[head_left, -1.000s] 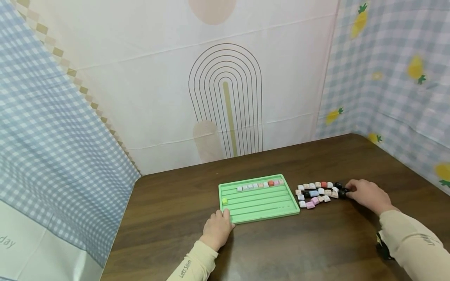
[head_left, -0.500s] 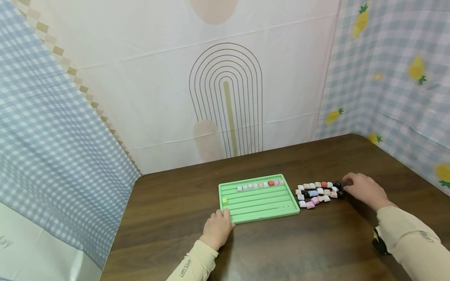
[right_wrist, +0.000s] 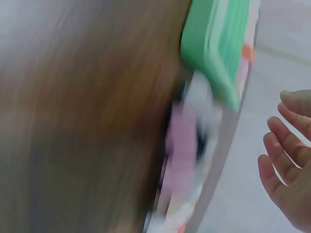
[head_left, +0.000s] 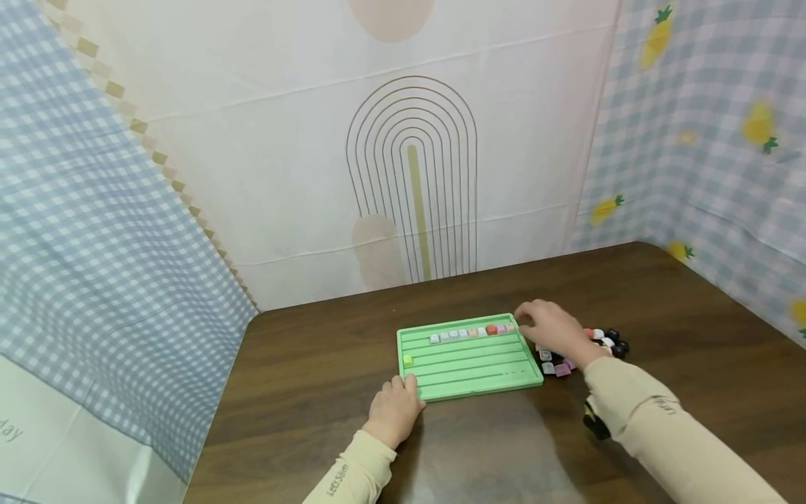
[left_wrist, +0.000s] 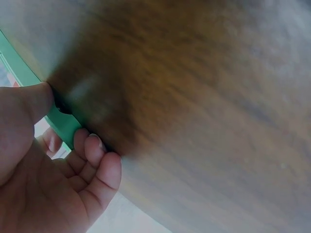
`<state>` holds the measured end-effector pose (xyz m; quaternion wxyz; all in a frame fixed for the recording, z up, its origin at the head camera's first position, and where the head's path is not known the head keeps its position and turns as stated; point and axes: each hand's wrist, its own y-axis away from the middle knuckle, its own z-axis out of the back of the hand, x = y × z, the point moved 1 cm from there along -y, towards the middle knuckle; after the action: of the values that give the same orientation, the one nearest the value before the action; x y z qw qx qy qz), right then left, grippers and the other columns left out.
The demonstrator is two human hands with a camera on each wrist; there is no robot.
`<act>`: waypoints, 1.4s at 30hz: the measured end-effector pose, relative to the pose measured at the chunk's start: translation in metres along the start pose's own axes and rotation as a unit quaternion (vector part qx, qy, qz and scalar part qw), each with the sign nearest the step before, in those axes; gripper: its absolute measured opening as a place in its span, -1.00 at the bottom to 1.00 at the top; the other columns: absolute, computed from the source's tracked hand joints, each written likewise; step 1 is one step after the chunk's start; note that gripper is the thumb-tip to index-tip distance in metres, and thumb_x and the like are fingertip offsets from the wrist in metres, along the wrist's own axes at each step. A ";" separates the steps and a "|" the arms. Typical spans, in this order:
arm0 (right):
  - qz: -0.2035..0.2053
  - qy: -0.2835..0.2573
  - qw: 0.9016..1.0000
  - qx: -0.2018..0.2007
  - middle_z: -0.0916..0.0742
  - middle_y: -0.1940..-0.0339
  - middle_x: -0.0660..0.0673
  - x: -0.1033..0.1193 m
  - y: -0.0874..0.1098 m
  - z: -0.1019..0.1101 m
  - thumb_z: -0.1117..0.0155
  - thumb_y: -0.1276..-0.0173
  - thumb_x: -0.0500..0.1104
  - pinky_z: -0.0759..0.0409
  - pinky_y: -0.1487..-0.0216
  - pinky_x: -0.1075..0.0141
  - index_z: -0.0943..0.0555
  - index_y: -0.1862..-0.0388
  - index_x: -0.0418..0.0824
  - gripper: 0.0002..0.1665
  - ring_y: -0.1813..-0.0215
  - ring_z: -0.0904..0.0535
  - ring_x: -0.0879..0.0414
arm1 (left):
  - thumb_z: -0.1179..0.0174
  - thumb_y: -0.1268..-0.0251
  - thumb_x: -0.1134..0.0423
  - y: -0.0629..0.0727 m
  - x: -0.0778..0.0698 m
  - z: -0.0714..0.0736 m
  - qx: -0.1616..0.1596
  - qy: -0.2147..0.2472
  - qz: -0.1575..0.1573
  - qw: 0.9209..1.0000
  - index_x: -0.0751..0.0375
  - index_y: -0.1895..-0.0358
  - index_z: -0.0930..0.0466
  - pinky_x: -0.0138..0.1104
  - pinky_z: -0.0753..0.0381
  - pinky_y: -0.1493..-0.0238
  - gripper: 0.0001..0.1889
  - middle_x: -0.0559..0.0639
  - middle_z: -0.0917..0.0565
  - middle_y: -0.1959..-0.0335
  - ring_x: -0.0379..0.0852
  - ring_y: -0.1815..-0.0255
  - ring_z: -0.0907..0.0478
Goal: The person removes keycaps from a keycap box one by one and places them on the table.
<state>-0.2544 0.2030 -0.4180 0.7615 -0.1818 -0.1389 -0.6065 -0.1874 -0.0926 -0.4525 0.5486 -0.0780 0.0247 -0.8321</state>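
My left hand (head_left: 395, 411) grips the near left corner of a green ridged tray (head_left: 472, 364), thumb and fingers around its edge (left_wrist: 63, 127). On the tray's back ridge stands a row of small keycaps (head_left: 463, 334), mostly white, with one red. A yellow-green keycap (head_left: 408, 360) sits alone by the left rim. Over the tray's back right corner is my right hand (head_left: 551, 326), its thumb and forefinger tips close to the row's end. Nothing shows between those fingers (right_wrist: 286, 138) in the right wrist view.
Right of the tray lies a cluster of loose keycaps (head_left: 562, 369) in pink, white and black, partly hidden under my right hand and sleeve. All of it rests on a dark wooden table (head_left: 302, 392). Patterned cloths (head_left: 290, 210) hang behind and at both sides.
My right hand has moved left from the black keycaps at the cluster's far end to the tray's back right corner. The left hand stays on the tray.
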 end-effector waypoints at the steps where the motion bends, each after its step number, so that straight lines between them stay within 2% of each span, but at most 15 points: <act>1: 0.006 -0.001 1.000 0.002 -0.63 0.13 -0.20 0.007 -0.004 -0.006 -0.17 -0.27 -0.19 -0.52 0.24 0.08 -0.58 0.05 -0.23 -0.72 0.13 -0.54 -0.05 | -0.16 -0.19 -0.02 0.000 -0.001 0.000 -0.002 -0.001 0.000 1.000 0.23 0.35 -0.18 -0.33 -0.41 0.57 -0.57 0.03 -0.30 0.55 -0.08 0.57 -0.36; 12: 0.065 -0.031 0.997 0.024 -0.69 0.19 -0.05 0.085 -0.027 -0.075 -0.26 -0.19 -0.20 -0.53 0.06 0.12 -0.63 0.15 -0.16 -0.77 0.10 -0.58 0.06 | -0.20 -0.15 -0.06 0.001 -0.005 -0.007 -0.037 -0.019 -0.007 0.999 0.21 0.38 -0.21 -0.35 -0.39 0.61 -0.56 0.00 -0.31 0.58 -0.09 0.60 -0.36; 16: 0.083 -0.036 0.995 0.031 -0.69 0.18 -0.05 0.108 -0.035 -0.090 -0.26 -0.18 -0.21 -0.53 0.05 0.13 -0.63 0.17 -0.15 -0.79 0.08 -0.57 0.05 | -0.21 -0.12 -0.07 0.000 -0.005 -0.006 -0.057 -0.027 -0.007 0.998 0.20 0.38 -0.23 -0.36 -0.38 0.62 -0.55 0.00 -0.32 0.58 -0.09 0.60 -0.37; 20: 0.097 -0.030 0.994 0.037 -0.68 0.18 -0.07 0.126 -0.040 -0.101 -0.24 -0.18 -0.23 -0.53 0.09 0.13 -0.61 0.16 -0.17 -0.77 0.09 -0.57 0.04 | -0.21 -0.12 -0.07 -0.001 -0.005 -0.004 -0.054 -0.025 -0.004 0.998 0.20 0.38 -0.24 -0.35 -0.39 0.61 -0.56 0.00 -0.34 0.56 -0.08 0.59 -0.38; 24: 0.096 -0.015 0.994 0.048 -0.66 0.17 -0.07 0.135 -0.041 -0.110 -0.21 -0.19 -0.22 -0.53 0.12 0.16 -0.60 0.12 -0.16 -0.75 0.12 -0.56 0.03 | -0.20 -0.13 -0.07 -0.001 -0.006 -0.004 -0.039 -0.029 -0.003 0.999 0.19 0.37 -0.25 -0.35 -0.40 0.60 -0.57 0.01 -0.36 0.54 -0.09 0.57 -0.39; 30: 0.099 -0.003 0.995 0.030 -0.64 0.24 -0.07 0.142 -0.041 -0.117 -0.24 -0.20 -0.21 -0.52 0.17 0.14 -0.60 0.18 -0.15 -0.81 0.17 -0.54 -0.01 | -0.20 -0.12 -0.10 -0.001 -0.005 -0.006 -0.040 -0.040 0.003 0.998 0.19 0.35 -0.28 -0.34 -0.42 0.59 -0.56 0.02 -0.38 0.52 -0.09 0.56 -0.40; 40: 0.082 -0.003 0.996 0.031 -0.64 0.25 -0.07 0.149 -0.046 -0.117 -0.23 -0.19 -0.22 -0.51 0.15 0.14 -0.61 0.21 -0.14 -0.84 0.17 -0.53 -0.01 | -0.25 -0.07 -0.09 0.001 -0.001 -0.004 -0.079 -0.056 0.000 0.995 0.19 0.38 -0.28 -0.35 -0.39 0.64 -0.55 0.00 -0.35 0.57 -0.10 0.60 -0.39; 42: 0.080 -0.005 0.996 0.030 -0.65 0.25 -0.08 0.149 -0.046 -0.116 -0.24 -0.20 -0.21 -0.52 0.15 0.13 -0.61 0.20 -0.15 -0.83 0.15 -0.54 -0.02 | -0.24 -0.07 -0.09 0.001 -0.001 -0.004 -0.077 -0.058 -0.001 0.995 0.19 0.37 -0.27 -0.35 -0.40 0.63 -0.55 0.00 -0.35 0.57 -0.10 0.60 -0.39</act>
<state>-0.2662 0.0124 -0.4522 0.8117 -0.1728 -0.1457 -0.5385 -0.1869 -0.0922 -0.4565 0.5404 -0.1680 0.0568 -0.8225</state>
